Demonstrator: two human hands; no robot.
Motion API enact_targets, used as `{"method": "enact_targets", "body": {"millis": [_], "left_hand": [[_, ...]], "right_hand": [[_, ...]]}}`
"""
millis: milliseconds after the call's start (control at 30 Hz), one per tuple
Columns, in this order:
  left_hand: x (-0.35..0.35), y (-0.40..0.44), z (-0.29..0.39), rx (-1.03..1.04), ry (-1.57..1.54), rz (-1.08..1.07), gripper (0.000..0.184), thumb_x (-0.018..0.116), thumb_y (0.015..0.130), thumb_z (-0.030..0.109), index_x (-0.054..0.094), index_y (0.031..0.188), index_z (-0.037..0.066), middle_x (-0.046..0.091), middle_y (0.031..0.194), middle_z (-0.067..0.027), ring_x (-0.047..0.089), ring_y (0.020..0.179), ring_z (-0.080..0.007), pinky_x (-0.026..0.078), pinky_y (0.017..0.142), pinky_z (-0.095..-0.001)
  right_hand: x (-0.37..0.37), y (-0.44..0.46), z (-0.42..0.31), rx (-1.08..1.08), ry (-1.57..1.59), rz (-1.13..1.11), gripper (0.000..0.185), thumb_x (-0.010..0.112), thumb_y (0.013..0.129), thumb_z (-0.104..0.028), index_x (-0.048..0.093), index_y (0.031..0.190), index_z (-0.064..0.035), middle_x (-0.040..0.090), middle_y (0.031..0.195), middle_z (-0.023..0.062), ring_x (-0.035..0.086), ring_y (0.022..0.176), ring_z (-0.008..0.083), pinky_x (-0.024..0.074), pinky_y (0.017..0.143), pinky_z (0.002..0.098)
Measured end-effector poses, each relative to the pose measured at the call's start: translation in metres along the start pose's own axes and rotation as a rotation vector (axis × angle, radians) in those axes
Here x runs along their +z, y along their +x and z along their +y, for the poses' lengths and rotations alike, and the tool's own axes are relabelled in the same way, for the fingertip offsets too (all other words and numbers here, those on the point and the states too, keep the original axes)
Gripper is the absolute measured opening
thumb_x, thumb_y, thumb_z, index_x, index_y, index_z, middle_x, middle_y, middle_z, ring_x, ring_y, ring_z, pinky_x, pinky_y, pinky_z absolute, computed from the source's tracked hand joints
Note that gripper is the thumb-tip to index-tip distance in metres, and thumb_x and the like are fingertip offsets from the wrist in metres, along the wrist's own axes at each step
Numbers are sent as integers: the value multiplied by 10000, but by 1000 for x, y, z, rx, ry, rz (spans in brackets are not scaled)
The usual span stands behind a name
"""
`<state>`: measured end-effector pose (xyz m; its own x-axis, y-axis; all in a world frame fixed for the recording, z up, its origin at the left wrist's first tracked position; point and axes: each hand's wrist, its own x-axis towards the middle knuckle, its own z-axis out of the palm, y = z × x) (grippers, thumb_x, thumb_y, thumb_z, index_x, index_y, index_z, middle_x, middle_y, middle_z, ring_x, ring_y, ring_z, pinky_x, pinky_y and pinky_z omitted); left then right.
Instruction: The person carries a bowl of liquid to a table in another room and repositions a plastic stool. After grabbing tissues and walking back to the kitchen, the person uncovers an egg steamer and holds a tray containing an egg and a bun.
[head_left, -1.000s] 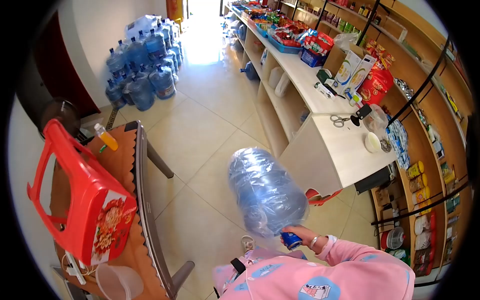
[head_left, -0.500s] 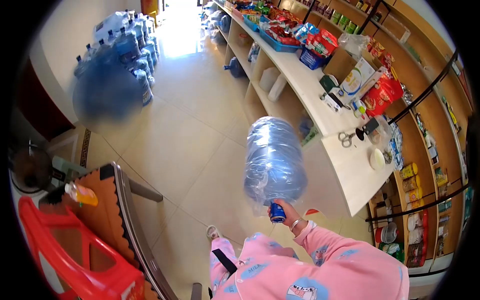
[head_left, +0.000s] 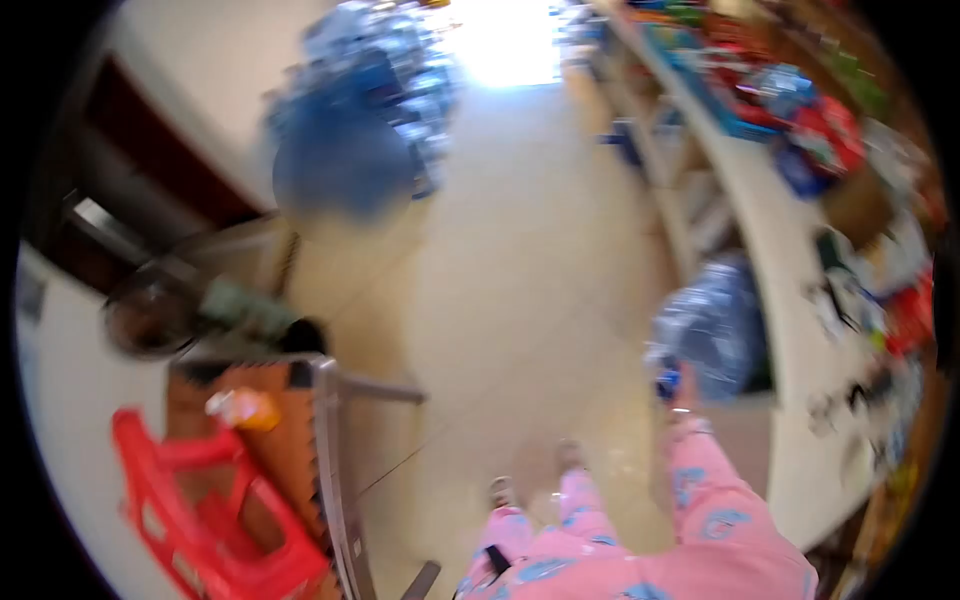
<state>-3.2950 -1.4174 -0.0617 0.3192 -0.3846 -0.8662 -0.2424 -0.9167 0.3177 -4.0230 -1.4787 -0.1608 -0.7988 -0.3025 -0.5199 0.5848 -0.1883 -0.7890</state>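
Bottle (head_left: 715, 320) now nearer counter edge (head_left: 790, 440), floor (head_left: 530, 290) open

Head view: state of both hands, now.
Left hand: out of view, cannot be told.
Right hand: blurred, but closed, holding the plastic-wrapped bottle by its neck end.

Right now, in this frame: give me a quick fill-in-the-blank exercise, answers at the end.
1. The big bottle is held in the person's ____ hand.
2. The sleeve is mostly ____ with blue patches.
3. In the picture, the pile of bottles sits to the ____ of the bright doorway.
4. The stool on the table is ____.

Missing words: right; pink; left; red.
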Motion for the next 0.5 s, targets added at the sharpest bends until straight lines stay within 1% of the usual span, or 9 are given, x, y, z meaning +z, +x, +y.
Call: {"method": "enact_targets", "body": {"millis": [100, 167, 200, 233, 267, 333, 400, 433, 500], "left_hand": [[-3, -10, -2, 71, 153, 23, 353, 578, 810, 259, 556, 1032, -14, 620, 841, -94, 613, 730, -170, 504, 601, -279], [9, -41, 43, 62, 242, -35, 371, 583, 808, 279, 550, 1053, 3, 615, 877, -80, 607, 763, -148, 500, 626, -261], [17, -63, 75, 42, 266, -46, 379, 582, 808, 291, 548, 1063, 13, 612, 893, -73, 604, 780, -143, 497, 632, -257], [30, -73, 79, 46, 238, 9, 379, 582, 808, 291, 548, 1063, 13, 612, 893, -73, 604, 780, -143, 497, 632, -257], [43, -73, 85, 44, 279, 0, 384, 579, 821, 295, 527, 1086, 22, 596, 925, -63, 594, 803, -136, 496, 643, -256], [56, -75, 89, 26, 317, 5, 391, 575, 833, 300, 507, 1110, 32, 579, 957, -52, 583, 826, -129, 494, 654, -255], [55, -78, 87, 44, 372, 4, 405, 575, 811, 326, 531, 1105, 52, 596, 951, -44, 586, 832, -118, 490, 653, -255], [52, -82, 87, 31, 358, 20, 405, 575, 811, 326, 531, 1105, 52, 596, 951, -44, 586, 832, -118, 490, 653, -255], [45, -87, 86, 19, 307, 23, 402, 574, 811, 335, 535, 1102, 60, 597, 949, -42, 584, 828, -114, 486, 657, -253]], "right_hand": [[-19, 61, 6, 67, 73, -139, 313, 561, 808, -398, 560, 943, -116, 551, 742, -1, 532, 587, 108, 456, 487, 252], [-43, 107, 7, 222, 86, -69, 348, 554, 797, -455, 567, 863, -114, 559, 685, 13, 545, 528, 124, 489, 460, 255], [-34, 98, -5, 217, 63, 5, 394, 552, 791, -487, 576, 827, -95, 560, 658, 21, 544, 500, 134, 488, 442, 255], [-43, 117, -2, 234, 74, -121, 441, 582, 752, -533, 580, 764, -92, 563, 639, 15, 551, 497, 143, 480, 445, 245], [-55, 136, 0, 180, -9, -72, 453, 592, 738, -552, 581, 745, -99, 572, 650, 16, 563, 511, 151, 489, 455, 256], [-82, 184, 7, 258, 7, 38, 490, 610, 712, -577, 562, 884, -121, 591, 708, 37, 573, 529, 173, 505, 488, 275], [-112, 239, 10, 232, -34, 166, 632, 633, 677, -597, 514, 1111, -153, 598, 913, 56, 601, 685, 207, 525, 590, 339], [-126, 266, 4, 295, -32, 109, 653, 637, 683, -582, 496, 1166, -166, 584, 989, 43, 599, 757, 213, 520, 656, 362], [-151, 305, -5, 198, -113, 117, 615, 622, 705, -567, 508, 1146, -153, 584, 977, 37, 591, 785, 210, 502, 688, 366]]}}
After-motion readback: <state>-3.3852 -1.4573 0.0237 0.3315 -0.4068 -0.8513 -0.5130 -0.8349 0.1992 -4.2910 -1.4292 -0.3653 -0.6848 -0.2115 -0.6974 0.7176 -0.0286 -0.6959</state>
